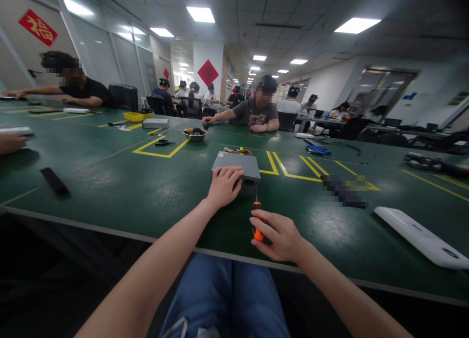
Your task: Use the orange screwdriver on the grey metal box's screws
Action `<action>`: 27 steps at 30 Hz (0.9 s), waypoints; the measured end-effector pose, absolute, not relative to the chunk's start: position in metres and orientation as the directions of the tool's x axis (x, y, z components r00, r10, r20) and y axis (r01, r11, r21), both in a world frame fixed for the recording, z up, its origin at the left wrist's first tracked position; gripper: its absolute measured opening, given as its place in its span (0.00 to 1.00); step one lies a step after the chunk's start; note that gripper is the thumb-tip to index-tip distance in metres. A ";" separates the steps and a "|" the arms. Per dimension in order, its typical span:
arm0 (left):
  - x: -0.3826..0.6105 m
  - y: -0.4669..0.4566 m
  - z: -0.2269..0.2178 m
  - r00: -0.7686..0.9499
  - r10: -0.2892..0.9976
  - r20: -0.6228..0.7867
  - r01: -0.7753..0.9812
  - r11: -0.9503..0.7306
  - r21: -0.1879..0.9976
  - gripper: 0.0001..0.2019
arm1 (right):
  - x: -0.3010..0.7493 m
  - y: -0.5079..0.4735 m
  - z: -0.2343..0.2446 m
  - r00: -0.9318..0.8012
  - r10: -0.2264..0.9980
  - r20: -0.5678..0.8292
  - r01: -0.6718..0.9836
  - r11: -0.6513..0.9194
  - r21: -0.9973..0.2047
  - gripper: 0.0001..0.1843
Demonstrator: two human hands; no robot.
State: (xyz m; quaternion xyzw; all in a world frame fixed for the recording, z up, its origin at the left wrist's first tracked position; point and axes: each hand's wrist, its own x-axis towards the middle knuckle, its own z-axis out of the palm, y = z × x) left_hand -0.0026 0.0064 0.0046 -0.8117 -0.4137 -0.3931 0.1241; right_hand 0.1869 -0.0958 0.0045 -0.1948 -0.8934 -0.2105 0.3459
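Note:
A grey metal box that looks like a computer power supply (242, 163) lies on the green table, with a bundle of coloured wires (238, 152) at its far side. My left hand (225, 184) rests on its top and near edge, fingers laid out over the metal. In my right hand (280, 233) is an orange and black screwdriver (258, 230), held by the handle between thumb and fingers. Its thin shaft points away from me, and the tip reaches the box's near right corner. Whether it sits in a screw is too small to tell.
Beyond the box stands a metal bowl (195, 135) of tools, with black pliers (164, 142) nearby. Blue gloves (318, 150) lie farther right. A white casing (417, 235) is at the right, a black strip (54, 181) at the left. A co-worker (256, 108) sits opposite.

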 end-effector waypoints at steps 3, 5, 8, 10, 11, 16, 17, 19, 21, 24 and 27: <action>-0.003 0.006 0.005 0.351 0.570 0.743 0.766 -0.631 0.123 0.13 | 0.188 -0.096 0.004 -0.684 0.184 0.706 0.505 0.818 0.276 0.18; -0.003 0.006 0.005 0.352 0.568 0.744 0.765 -0.632 0.121 0.13 | 0.189 -0.095 0.002 -0.656 0.147 0.740 0.495 0.824 0.276 0.19; -0.003 0.006 0.005 0.352 0.568 0.744 0.769 -0.629 0.117 0.13 | 0.190 -0.094 -0.001 -0.663 0.107 0.741 0.446 0.851 0.276 0.20; -0.003 0.007 0.004 0.354 0.569 0.742 0.771 -0.627 0.114 0.13 | 0.189 -0.094 -0.002 -0.697 0.120 0.707 0.422 0.866 0.269 0.19; -0.003 0.007 0.004 0.354 0.569 0.742 0.771 -0.627 0.113 0.13 | 0.188 -0.094 -0.001 -0.712 0.133 0.690 0.417 0.870 0.263 0.19; -0.003 0.007 0.004 0.353 0.570 0.742 0.769 -0.629 0.118 0.14 | 0.184 -0.093 0.002 -0.722 0.164 0.672 0.426 0.871 0.245 0.19; -0.003 0.007 0.004 0.351 0.570 0.742 0.769 -0.628 0.119 0.13 | 0.184 -0.093 0.002 -0.719 0.168 0.674 0.433 0.867 0.246 0.19; -0.003 0.007 0.004 0.348 0.571 0.743 0.769 -0.628 0.122 0.13 | 0.183 -0.092 0.002 -0.718 0.183 0.671 0.449 0.859 0.246 0.18; -0.003 0.007 0.004 0.348 0.572 0.743 0.768 -0.629 0.125 0.13 | 0.183 -0.091 0.001 -0.724 0.195 0.662 0.459 0.852 0.252 0.18; -0.003 0.007 0.004 0.356 0.569 0.741 0.764 -0.634 0.120 0.13 | 0.182 -0.091 0.001 -0.751 0.189 0.633 0.451 0.846 0.284 0.17; -0.003 0.007 0.004 0.356 0.571 0.740 0.766 -0.632 0.120 0.13 | 0.179 -0.092 0.003 -0.792 0.194 0.578 0.445 0.833 0.330 0.16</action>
